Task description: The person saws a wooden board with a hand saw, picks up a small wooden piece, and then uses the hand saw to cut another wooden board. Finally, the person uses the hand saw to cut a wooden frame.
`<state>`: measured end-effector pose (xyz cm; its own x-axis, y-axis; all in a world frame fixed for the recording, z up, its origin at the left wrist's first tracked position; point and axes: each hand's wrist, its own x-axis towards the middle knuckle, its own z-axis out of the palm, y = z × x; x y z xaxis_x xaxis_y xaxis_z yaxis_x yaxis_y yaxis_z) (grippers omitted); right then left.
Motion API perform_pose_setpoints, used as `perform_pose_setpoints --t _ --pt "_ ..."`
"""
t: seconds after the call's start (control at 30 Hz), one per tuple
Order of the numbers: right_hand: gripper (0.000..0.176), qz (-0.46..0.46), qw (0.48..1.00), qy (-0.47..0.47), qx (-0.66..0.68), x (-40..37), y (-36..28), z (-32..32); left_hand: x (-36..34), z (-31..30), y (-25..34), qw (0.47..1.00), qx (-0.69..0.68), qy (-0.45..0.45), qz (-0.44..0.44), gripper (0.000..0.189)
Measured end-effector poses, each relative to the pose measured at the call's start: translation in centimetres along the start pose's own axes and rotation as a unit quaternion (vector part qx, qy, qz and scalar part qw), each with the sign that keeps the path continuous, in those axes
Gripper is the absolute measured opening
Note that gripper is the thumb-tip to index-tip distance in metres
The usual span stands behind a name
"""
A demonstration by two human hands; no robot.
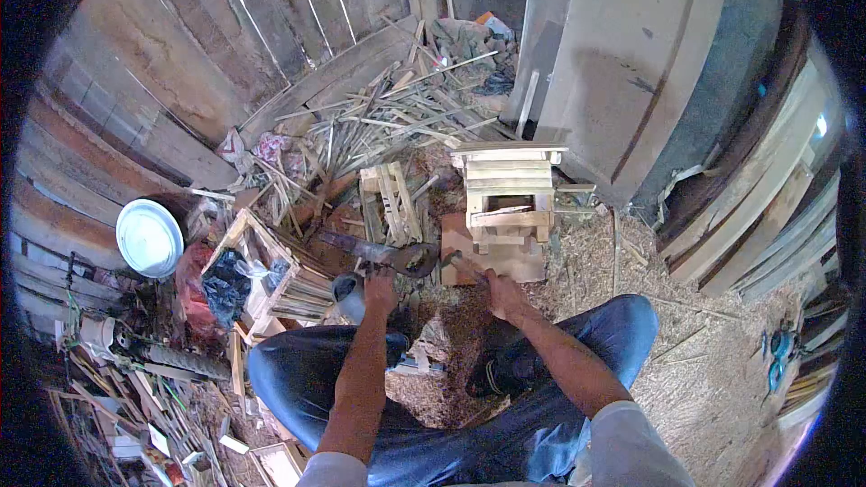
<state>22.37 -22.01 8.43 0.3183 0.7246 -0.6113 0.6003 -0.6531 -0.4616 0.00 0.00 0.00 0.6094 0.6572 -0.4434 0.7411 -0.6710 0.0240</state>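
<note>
My right hand (507, 298) is closed around the handle of a hammer (467, 269), whose head points up and left over a brown board (532, 263). My left hand (381, 290) is closed with its fingers curled beside a dark round bowl (417, 260); what they hold, if anything, is hidden. A long dark flat blade-like piece (347, 243) lies just beyond those fingers. To the left of this hand stands a grey cup-like container (348, 296). Past the board is a small slatted wooden house-shaped box (509, 182) with an opening in its front.
A slatted wooden frame (390, 203) stands left of the box. Scrap sticks (388, 122) are heaped behind. On the left are a crate (298, 284) holding black plastic and a white round lid (150, 237). Sawdust (695, 352) covers the floor; planks (749, 198) lean at right.
</note>
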Motion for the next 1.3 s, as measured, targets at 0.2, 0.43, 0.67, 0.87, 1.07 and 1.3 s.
perform_pose_setpoints --t 0.2,0.43,0.67,0.87,1.07,1.3 --pt "0.059 0.002 0.99 0.104 -0.099 2.5 1.6 2.7 2.5 3.2 3.7 0.978 0.006 0.141 0.153 0.051" --pt "0.087 -0.093 0.985 0.062 -0.134 2.0 -2.4 2.1 5.0 5.6 5.1 0.965 0.118 0.184 0.147 0.041" --pt "0.067 -0.287 0.926 0.215 -0.117 3.9 -4.6 3.7 0.9 -4.2 4.2 0.937 0.058 0.261 0.223 0.033" --pt "0.065 -0.318 0.919 0.234 0.002 1.8 -8.6 0.7 -6.8 -20.9 6.8 0.958 0.087 0.026 0.271 0.025" --pt "0.05 -0.282 0.88 0.334 0.186 -10.7 -8.1 -5.5 -12.7 -29.3 14.2 0.922 -0.172 0.013 0.346 0.033" --pt "0.034 -0.104 0.826 0.496 0.249 -18.3 -1.6 -6.0 -12.6 -34.5 20.6 0.84 -0.219 0.294 0.399 0.031"
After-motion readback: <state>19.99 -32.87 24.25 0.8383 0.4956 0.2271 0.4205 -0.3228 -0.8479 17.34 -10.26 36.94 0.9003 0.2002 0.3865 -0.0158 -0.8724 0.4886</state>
